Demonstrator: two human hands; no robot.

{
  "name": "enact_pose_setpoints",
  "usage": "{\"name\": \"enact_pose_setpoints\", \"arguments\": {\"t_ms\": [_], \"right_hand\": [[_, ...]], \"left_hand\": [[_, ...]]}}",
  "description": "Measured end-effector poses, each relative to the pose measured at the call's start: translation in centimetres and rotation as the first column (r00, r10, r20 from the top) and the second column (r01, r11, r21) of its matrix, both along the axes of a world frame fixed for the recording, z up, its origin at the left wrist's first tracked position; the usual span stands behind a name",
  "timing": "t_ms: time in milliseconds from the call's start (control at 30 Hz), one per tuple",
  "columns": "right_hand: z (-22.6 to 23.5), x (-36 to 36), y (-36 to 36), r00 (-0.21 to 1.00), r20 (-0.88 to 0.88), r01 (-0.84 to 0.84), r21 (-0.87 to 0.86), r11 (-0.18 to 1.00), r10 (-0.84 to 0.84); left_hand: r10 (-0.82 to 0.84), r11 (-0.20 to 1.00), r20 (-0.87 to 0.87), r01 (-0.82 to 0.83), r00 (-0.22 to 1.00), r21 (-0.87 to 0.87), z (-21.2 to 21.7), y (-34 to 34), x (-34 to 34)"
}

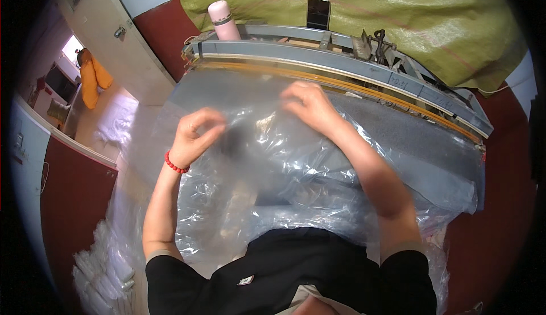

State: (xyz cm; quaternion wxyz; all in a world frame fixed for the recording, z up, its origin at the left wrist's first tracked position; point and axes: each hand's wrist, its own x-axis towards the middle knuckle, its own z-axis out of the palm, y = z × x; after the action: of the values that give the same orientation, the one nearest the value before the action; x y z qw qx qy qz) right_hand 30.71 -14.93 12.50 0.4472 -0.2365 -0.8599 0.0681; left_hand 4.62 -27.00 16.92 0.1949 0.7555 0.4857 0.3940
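In the head view, a large clear plastic bag [296, 167] lies crumpled across the grey table [421, 144] and spills over the near edge toward the person's lap. Its long axis runs roughly from the person's body out toward the far edge of the table, and its far end lies against the long grey sealing machine [341, 59] there. The film is see-through, glossy and heavily wrinkled, with bright glare on its folds; something dark shows faintly through it near the middle, but what it is cannot be told.

The left hand [196, 136] is raised over the left part of the bag, fingers curled in and thumb meeting the fingertips, pinching a bit of the film. A red bead bracelet [175, 164] sits on that wrist. The right hand [310, 107] rests farther out, close to the sealing machine's yellow-brown strip [364, 87], fingers bent and held together on top of the plastic; whether they grip a fold or only press on it cannot be told.

A pink bottle [223, 20] stands upright behind the left end of the machine, and a dark phone [318, 12] leans behind its middle, both in front of a big green woven sack [364, 13]. Low on the left, beside the table, lies a pile of white bundles [105, 269]. An orange cloth [91, 79] hangs in the room beyond the open door.
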Motion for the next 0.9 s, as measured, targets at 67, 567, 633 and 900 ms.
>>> {"name": "enact_pose_setpoints", "arguments": {"t_ms": [67, 567, 633, 900], "right_hand": [[-2.0, -0.1, 0.9, 0.954, -0.146, -0.285, -0.717, 0.636, 0.264], [-6.7, 65.8, -24.6, 0.09, -0.077, 0.702, -0.702, 0.119, -0.993], [-7.3, 73.2, -30.4, -0.115, -0.243, 0.709, -0.699, 0.092, -0.963], [-10.1, 71.8, -26.2, -0.289, -0.098, 0.749, -0.642, -0.162, -0.952]], "left_hand": [[0.024, 0.984, 0.137, 0.001, 0.99, -0.179, -0.8, -1.0, -0.6], [-0.298, 0.795, -0.366, 0.017, 0.882, -0.607, -15.4, -1.5, -16.0], [-0.066, 0.772, -0.445, -0.237, 0.893, -0.59, -13.6, 1.2, -22.9], [0.804, 0.446, 0.019, -0.625, 0.594, 0.64, -1.8, 12.8, -18.3]]}}
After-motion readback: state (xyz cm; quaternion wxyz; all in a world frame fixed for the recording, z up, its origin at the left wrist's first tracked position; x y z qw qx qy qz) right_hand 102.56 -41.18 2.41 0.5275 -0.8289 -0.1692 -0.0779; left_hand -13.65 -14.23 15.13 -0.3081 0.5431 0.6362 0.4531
